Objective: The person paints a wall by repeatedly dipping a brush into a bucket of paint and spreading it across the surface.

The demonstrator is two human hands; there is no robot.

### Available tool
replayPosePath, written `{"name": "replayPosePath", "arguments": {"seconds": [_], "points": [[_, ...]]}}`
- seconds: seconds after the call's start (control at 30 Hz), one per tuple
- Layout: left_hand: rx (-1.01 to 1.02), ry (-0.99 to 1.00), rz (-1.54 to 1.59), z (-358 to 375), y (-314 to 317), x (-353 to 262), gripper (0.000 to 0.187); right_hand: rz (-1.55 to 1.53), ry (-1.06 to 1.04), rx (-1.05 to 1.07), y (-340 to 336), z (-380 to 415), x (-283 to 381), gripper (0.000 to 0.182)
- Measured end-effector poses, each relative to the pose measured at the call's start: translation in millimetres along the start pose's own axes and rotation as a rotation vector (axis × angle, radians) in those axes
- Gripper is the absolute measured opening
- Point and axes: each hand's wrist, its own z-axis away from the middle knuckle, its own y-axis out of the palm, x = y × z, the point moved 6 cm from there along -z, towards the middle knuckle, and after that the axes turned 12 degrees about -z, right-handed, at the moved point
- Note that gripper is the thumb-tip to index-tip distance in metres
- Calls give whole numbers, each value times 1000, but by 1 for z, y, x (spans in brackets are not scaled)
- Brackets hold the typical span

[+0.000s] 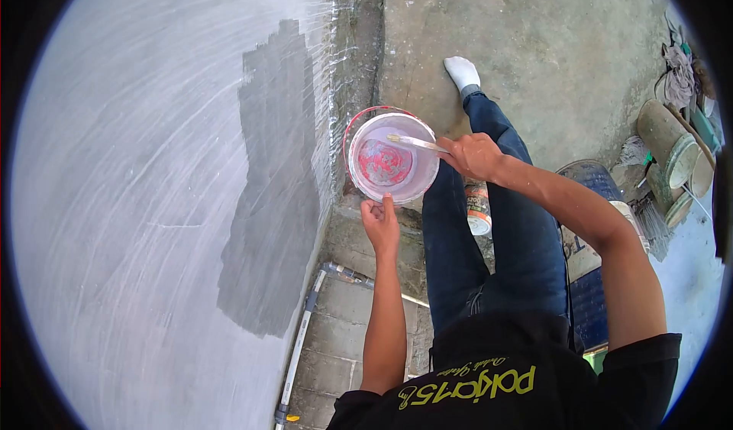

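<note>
My left hand [382,218] grips the near rim of a white plastic bucket [418,172], with the thumb over the edge. Inside, the walls are smeared whitish and a patch of red shows at the bottom. My right hand [475,156] is closed around a pale paintbrush [416,141] that reaches over the bucket's right rim, its yellowish tip above the inside. The bristles cannot be made out clearly. On the left, the wall [153,163] is whitish with streaks and carries a darker grey patch [271,185].
A labelled can [478,208] shows between my legs. Below the bucket, a pipe [301,338] runs along the wall's foot beside grey blocks [336,319]. To the right stand a blue drum [592,292], a stained cylindrical container [668,143] and a heap of rags [678,79].
</note>
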Motion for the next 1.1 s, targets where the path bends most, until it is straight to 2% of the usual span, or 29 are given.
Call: {"name": "replayPosePath", "arguments": {"seconds": [0.1,0.2,0.33,0.43,0.53,0.73,0.83,0.93,1.1], "points": [[57,2,-61,-12,29,-26,26,38,33,13,-31,-4,-29,33],[96,5,-104,-19,49,-50,25,-91,-21,-133,-54,-2,-49,32],[103,56,-83,-26,66,-74,27,-77,29,-97,-64,1,-68,28],[125,38,-202,-28,70,-88,25,-137,-66,-178,-75,6,-65,26],[112,73,-236,-30,69,-96,24,-87,-9,-99,-72,6,-67,25],[63,82,-133,-36,61,-100,23,-83,5,-60,-78,6,-68,24],[28,97,-226,-37,55,-99,23,-65,39,-33,-79,1,-67,26],[-9,111,-154,-39,52,-98,27,-197,24,-107,-91,-1,-57,28],[15,-26,-21,-48,44,-76,27,-353,40,-103,-104,-10,-35,31]]}}
